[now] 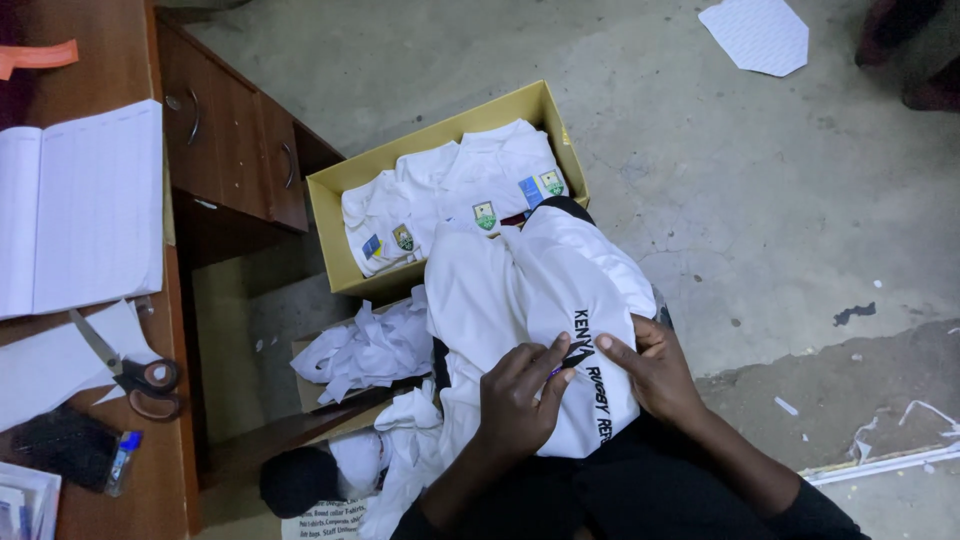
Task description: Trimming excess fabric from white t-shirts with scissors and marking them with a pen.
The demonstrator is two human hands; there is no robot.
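A white shirt point(520, 290) with black lettering lies bunched over my lap. My left hand point(520, 395) presses on it near the lettering, and a small dark and purple tool shows between its fingers. My right hand point(650, 370) pinches the fabric just to the right of the print. Both hands nearly touch at the lettering. Beyond the shirt, a yellow cardboard box point(330, 215) on the floor holds folded white shirts point(460, 190) with small crests.
A wooden desk point(215, 130) with drawers stands at the left. On it lie an open ruled ledger point(85, 210), scissors point(135, 370) and paper. White fabric scraps point(365, 350) pile below the box. A paper sheet point(758, 35) lies on the concrete floor.
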